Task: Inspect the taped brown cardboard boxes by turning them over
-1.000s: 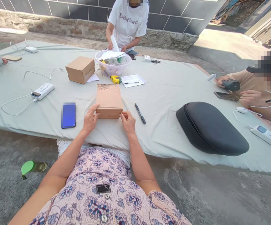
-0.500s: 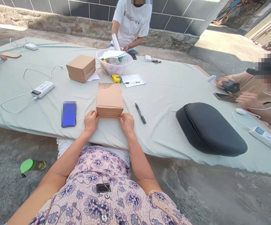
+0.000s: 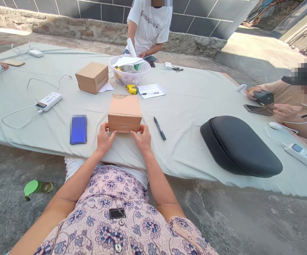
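A brown cardboard box (image 3: 124, 112) rests on the pale green cloth (image 3: 185, 106) in front of me, its near end tipped up. My left hand (image 3: 104, 139) grips the box's near left corner, thumb on the side. My right hand (image 3: 142, 137) grips the near right corner the same way. A black marker (image 3: 159, 128) lies just right of the box. A blue phone (image 3: 78, 129) lies to its left.
A second cardboard box (image 3: 91, 77), a pink bowl (image 3: 128, 71) of items, a yellow tape measure (image 3: 131, 89) and a printed sheet (image 3: 150, 90) sit further back. A black case (image 3: 240, 145) lies at the right. Power banks with cables, and two other people at the cloth's edges.
The box's near end has lifted, so its front face now shows taller. Both hands shifted from resting at the bottom corners to gripping the sides.
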{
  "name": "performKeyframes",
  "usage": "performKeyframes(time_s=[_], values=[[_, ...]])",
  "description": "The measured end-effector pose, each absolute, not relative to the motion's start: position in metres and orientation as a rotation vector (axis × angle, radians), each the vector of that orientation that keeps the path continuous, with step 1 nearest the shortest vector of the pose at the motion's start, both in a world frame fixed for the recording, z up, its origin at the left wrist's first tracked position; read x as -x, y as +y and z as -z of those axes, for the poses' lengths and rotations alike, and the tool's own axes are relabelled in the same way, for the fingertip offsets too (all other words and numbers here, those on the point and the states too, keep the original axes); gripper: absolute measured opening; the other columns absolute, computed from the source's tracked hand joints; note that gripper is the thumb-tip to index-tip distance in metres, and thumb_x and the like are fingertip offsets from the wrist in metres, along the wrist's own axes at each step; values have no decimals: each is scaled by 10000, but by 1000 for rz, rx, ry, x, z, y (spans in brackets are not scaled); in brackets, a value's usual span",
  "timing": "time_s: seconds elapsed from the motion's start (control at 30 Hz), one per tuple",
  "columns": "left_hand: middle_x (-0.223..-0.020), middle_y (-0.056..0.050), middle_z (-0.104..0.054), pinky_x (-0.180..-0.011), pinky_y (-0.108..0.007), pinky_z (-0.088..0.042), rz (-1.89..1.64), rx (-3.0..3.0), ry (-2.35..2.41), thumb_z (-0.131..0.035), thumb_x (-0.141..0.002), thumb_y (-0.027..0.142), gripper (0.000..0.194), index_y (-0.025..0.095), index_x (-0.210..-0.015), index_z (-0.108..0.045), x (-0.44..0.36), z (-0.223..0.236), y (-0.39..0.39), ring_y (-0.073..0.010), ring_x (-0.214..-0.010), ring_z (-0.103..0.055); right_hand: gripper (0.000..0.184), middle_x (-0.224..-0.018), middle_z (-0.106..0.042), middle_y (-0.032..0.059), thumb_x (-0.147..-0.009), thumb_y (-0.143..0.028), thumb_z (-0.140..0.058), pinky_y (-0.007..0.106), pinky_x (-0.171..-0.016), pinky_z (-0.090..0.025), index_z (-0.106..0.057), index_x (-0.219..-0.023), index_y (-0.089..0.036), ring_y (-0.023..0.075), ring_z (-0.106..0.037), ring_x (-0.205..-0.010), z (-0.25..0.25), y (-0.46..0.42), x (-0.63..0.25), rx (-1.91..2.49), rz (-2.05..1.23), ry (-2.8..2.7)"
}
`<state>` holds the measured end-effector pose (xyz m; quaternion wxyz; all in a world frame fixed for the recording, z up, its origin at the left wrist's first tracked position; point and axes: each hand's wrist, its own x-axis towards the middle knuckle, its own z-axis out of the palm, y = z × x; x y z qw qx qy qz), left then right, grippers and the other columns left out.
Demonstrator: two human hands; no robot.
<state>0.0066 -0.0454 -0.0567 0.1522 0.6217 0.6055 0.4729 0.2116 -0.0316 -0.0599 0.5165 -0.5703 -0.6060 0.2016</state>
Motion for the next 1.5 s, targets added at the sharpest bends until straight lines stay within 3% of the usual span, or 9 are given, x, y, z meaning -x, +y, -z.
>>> performKeyframes(time_s=[0.13,0.23,0.37,0.6,0.73,0.93,1.03,1.2,1.5], values=[[-1385,-186,-525,-998,-450,-545,-1409,-1762,1717,-792,-774,385,878,195,-1482,-310,-23,59,-50,-307,-1301,-539,738,-1094,-635,67,-711,-560,-800,362,-775,-538,-492,-1293,-225,217,-630,-924,62,-34,-204,1397,-421,-1487],[-1441,-205,-474,-988,-486,-549,-1421,-1774,1739,-849,-734,417,1013,214,-1524,-249,-31,64,-51,-348,-1354,-480,855,-1143,-600,84,-673,-557,-839,373,-773,-552,-458,-1362,-223,239,-622,-971,65,-35,-200,1464,-363,-1505],[-1414,-195,-513,-1015,-488,-523,-1444,-1840,1802,-807,-795,411,907,216,-1520,-299,-29,68,-49,-338,-1318,-520,833,-1163,-606,93,-699,-527,-829,388,-804,-563,-464,-1385,-226,246,-632,-978,68,-34,-200,1454,-388,-1479],[-1301,-212,-586,-1054,-469,-442,-1604,-2100,1913,-658,-904,509,693,139,-1459,-471,-19,49,-55,-328,-1248,-561,659,-1174,-719,72,-819,-459,-707,330,-708,-546,-487,-1402,-246,161,-668,-701,63,-34,-201,1322,-719,-1422],[-1257,-179,-624,-1113,-452,-363,-1747,-2281,1886,-618,-941,465,471,181,-1316,-624,-22,30,-61,-310,-1284,-566,710,-1003,-782,38,-823,-485,-700,326,-736,-541,-450,-1436,-226,178,-687,-710,58,-36,-200,1294,-822,-1464],[-1165,-143,-702,-1136,-449,-316,-1707,-2437,1747,-585,-976,375,348,225,-1277,-675,-25,21,-64,-283,-1237,-627,408,-811,-763,22,-832,-502,-686,348,-786,-524,-654,-1113,-208,210,-702,-772,54,-36,-202,1457,-671,-1574],[-1269,-153,-709,-1133,-435,-322,-1493,-2544,1664,-521,-1003,320,347,230,-1307,-663,-30,23,-62,-271,-1292,-621,310,-732,-723,9,-863,-511,-634,339,-746,-511,-662,-957,-217,204,-675,-712,56,-34,-205,1518,-581,-1554],[-1507,-175,-568,-1158,-425,-321,-1253,-2677,1529,-421,-998,211,483,186,-1467,-534,-41,17,-54,-253,-1456,-495,363,-863,-715,23,-930,-489,-531,321,-742,-524,-580,-1156,-210,176,-659,-753,59,-34,-208,1377,-420,-1365],[-1455,-171,-616,-1176,-445,-327,-1130,-2722,1574,-401,-1013,184,448,162,-1430,-565,-77,5,-53,-260,-1428,-520,466,-1097,-631,72,-942,-417,-595,320,-691,-547,-516,-1379,-279,162,-599,-806,61,-34,-212,1114,-63,-1448]])
